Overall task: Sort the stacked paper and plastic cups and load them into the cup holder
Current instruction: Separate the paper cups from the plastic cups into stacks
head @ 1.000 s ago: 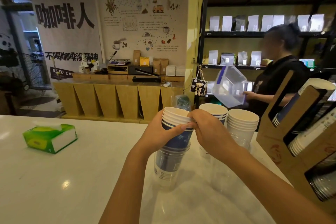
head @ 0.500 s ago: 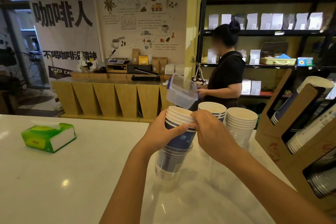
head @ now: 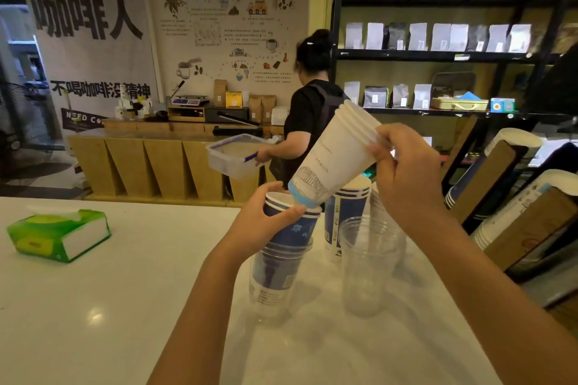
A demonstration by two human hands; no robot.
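My left hand (head: 264,222) grips a blue paper cup (head: 294,230) that sits nested in clear plastic cups (head: 275,281) on the white counter. My right hand (head: 403,172) holds a small stack of white paper cups (head: 334,156) by the rims, tilted, with its base just above the blue cup's mouth. Behind stands a second blue paper cup stack (head: 344,212). A stack of clear plastic cups (head: 367,262) stands to the right. The cardboard cup holder (head: 500,181) at the right edge has cup stacks lying in its slots.
A green tissue pack (head: 59,233) lies on the counter (head: 125,291) at the left. Behind the counter a person in black (head: 312,109) carries a clear plastic box (head: 233,155). Black shelves (head: 438,53) with bags fill the back right.
My right hand has pulled the white paper cups up out of the blue cup and tilted them. The person behind has walked left with the box.
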